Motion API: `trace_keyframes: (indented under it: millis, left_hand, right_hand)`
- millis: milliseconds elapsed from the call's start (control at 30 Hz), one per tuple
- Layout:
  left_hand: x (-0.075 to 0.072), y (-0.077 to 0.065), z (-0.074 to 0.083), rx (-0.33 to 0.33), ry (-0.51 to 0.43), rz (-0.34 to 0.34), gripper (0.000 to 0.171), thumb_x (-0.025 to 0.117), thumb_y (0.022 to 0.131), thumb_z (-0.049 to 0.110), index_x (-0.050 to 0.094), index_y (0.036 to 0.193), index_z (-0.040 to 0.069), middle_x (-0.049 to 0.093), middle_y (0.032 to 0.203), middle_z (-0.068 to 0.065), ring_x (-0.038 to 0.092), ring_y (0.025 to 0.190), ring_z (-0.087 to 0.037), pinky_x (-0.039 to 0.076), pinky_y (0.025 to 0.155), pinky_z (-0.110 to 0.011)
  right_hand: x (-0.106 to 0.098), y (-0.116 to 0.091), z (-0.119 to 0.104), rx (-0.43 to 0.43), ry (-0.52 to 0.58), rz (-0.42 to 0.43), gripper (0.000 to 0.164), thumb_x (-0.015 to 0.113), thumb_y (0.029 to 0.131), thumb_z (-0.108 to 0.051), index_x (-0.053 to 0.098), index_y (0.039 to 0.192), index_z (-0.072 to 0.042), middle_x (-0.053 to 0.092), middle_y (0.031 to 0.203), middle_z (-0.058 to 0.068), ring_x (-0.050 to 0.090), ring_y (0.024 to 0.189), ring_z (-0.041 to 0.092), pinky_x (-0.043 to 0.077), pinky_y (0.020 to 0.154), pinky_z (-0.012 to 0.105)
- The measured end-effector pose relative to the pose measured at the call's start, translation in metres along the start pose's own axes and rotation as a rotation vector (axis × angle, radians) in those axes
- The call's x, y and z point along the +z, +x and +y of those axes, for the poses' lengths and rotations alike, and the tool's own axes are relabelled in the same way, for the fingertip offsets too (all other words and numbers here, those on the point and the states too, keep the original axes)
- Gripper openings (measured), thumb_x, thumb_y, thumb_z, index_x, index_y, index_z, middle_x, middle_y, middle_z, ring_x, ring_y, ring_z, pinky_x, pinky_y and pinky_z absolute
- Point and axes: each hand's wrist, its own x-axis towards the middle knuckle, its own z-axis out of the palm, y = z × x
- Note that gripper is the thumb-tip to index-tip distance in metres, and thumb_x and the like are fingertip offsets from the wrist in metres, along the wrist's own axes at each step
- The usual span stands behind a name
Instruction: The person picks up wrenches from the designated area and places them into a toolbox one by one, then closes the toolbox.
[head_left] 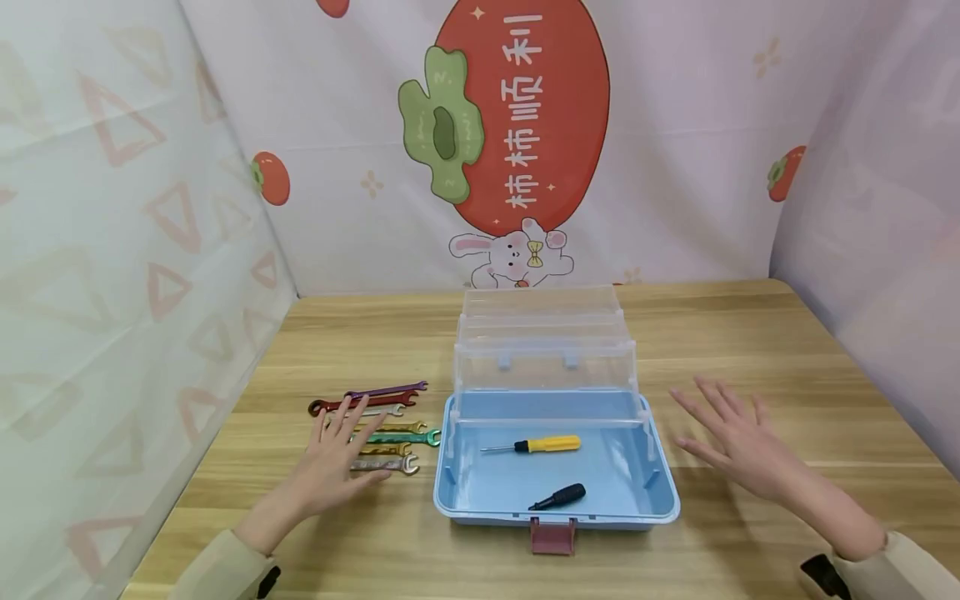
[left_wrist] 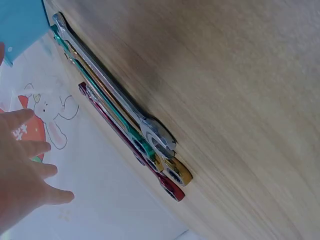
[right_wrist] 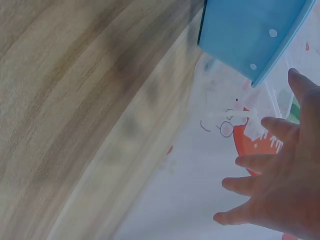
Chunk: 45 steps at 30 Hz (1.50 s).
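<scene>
Printed cloth (head_left: 675,208) hangs behind and beside a wood-grain table (head_left: 712,333), a large red persimmon (head_left: 566,125) and a white rabbit (head_left: 513,260) facing us. On the left, just beside the blue box (head_left: 510,483), we count seven wrenches (head_left: 405,437) in a rough row: purple, red, silver, gold, green, gold, silver. The left hand (head_left: 326,471), fingers spread, blocks part of the row from our head view; in the left wrist view we see it apart from the metal. The right hand (head_left: 750,454), also spread, hovers near the box's right side. At center, the box stands open, its clear tiers (head_left: 543,367) raised across the back, where we look through them to the blue interior. A yellow screwdriver (head_left: 555,443) lies inside near the middle, tip pointing left; closer to the front wall lies a black screwdriver (head_left: 566,496). A reddish latch (head_left: 552,538) juts from the front.
</scene>
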Motion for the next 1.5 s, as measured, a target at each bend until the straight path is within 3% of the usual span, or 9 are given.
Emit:
trace_keyframes:
  millis: [233,533,667,800,1000,1100,1267,1400,1500]
  left_hand:
    - [-0.003,-0.001,-0.003,-0.005,-0.037,-0.017,0.071,0.064,0.075,0.046,0.040,0.132,0.010,0.030,0.137,-0.021,0.022,0.126,-0.042,0.014,0.098,-0.060]
    - [-0.004,-0.001,-0.006,0.082,-0.036,0.089,0.067,0.074,0.069,0.031,0.047,0.126,0.008,0.046,0.123,-0.020,0.043,0.112,-0.037,0.027,0.093,-0.057]
    - [-0.003,-0.001,-0.005,0.084,-0.030,0.124,0.065,0.074,0.068,0.028,0.048,0.125,0.007,0.050,0.119,-0.020,0.049,0.105,-0.036,0.037,0.085,-0.055]
    - [0.001,-0.001,-0.005,0.086,-0.052,0.168,0.063,0.076,0.067,0.022,0.051,0.121,0.004,0.054,0.113,-0.017,0.055,0.097,-0.033,0.044,0.077,-0.050]
    - [0.004,-0.001,-0.004,0.018,-0.127,0.126,0.051,0.075,0.068,0.017,0.056,0.114,0.005,0.059,0.105,-0.009,0.058,0.091,-0.027,0.048,0.073,-0.042]
    - [0.005,0.000,-0.004,-0.003,-0.169,0.100,0.042,0.075,0.069,0.013,0.059,0.107,0.003,0.060,0.100,-0.009,0.059,0.088,-0.025,0.049,0.072,-0.037]
    - [0.008,0.002,-0.008,-0.025,-0.220,0.042,0.031,0.073,0.071,0.011,0.062,0.098,0.003,0.061,0.094,-0.005,0.060,0.085,-0.022,0.050,0.071,-0.034]
    - [0.011,0.003,-0.012,-0.007,-0.259,0.001,0.025,0.071,0.072,0.009,0.062,0.094,0.004,0.061,0.092,-0.003,0.060,0.082,-0.020,0.049,0.071,-0.034]
    - [0.012,0.003,-0.014,-0.009,-0.274,-0.059,0.024,0.070,0.072,0.009,0.062,0.094,0.005,0.059,0.092,-0.002,0.059,0.083,-0.020,0.049,0.072,-0.034]
  right_hand:
    - [-0.002,0.000,-0.007,-0.015,0.146,-0.023,0.061,0.052,0.089,-0.029,0.021,0.141,-0.023,0.016,0.141,0.025,0.016,0.124,0.049,-0.010,0.095,0.063]
    - [0.000,0.001,-0.013,0.034,0.343,-0.058,0.058,0.054,0.088,-0.023,0.027,0.139,-0.014,0.028,0.136,0.026,0.029,0.118,0.049,0.026,0.084,0.065]
    - [0.003,0.001,-0.015,0.019,0.416,-0.049,0.053,0.053,0.089,-0.017,0.032,0.134,-0.002,0.040,0.129,0.023,0.039,0.119,0.022,0.039,0.088,0.046]
    - [0.007,0.000,-0.018,0.017,0.537,-0.045,0.051,0.054,0.088,-0.012,0.033,0.132,0.003,0.045,0.123,0.025,0.046,0.108,0.001,0.046,0.078,0.022]
    - [0.010,-0.002,-0.023,0.067,0.763,-0.079,0.052,0.053,0.087,-0.005,0.029,0.129,0.014,0.045,0.118,0.034,0.052,0.097,-0.005,0.047,0.073,0.018]
    - [0.010,-0.002,-0.026,0.149,0.834,-0.112,0.054,0.054,0.087,-0.008,0.029,0.130,0.014,0.043,0.120,0.035,0.052,0.094,-0.007,0.048,0.074,0.019]
    - [0.009,-0.001,-0.029,0.260,0.840,-0.140,0.058,0.057,0.086,-0.015,0.031,0.131,0.009,0.043,0.123,0.031,0.057,0.098,0.007,0.049,0.076,0.025]
    - [0.009,0.000,-0.031,0.309,0.831,-0.145,0.061,0.060,0.084,-0.017,0.032,0.132,0.008,0.043,0.124,0.030,0.056,0.102,0.026,0.049,0.077,0.029]
    - [0.010,0.000,-0.032,0.331,0.842,-0.147,0.061,0.061,0.083,-0.017,0.032,0.132,0.008,0.043,0.125,0.030,0.054,0.104,0.032,0.049,0.077,0.030]
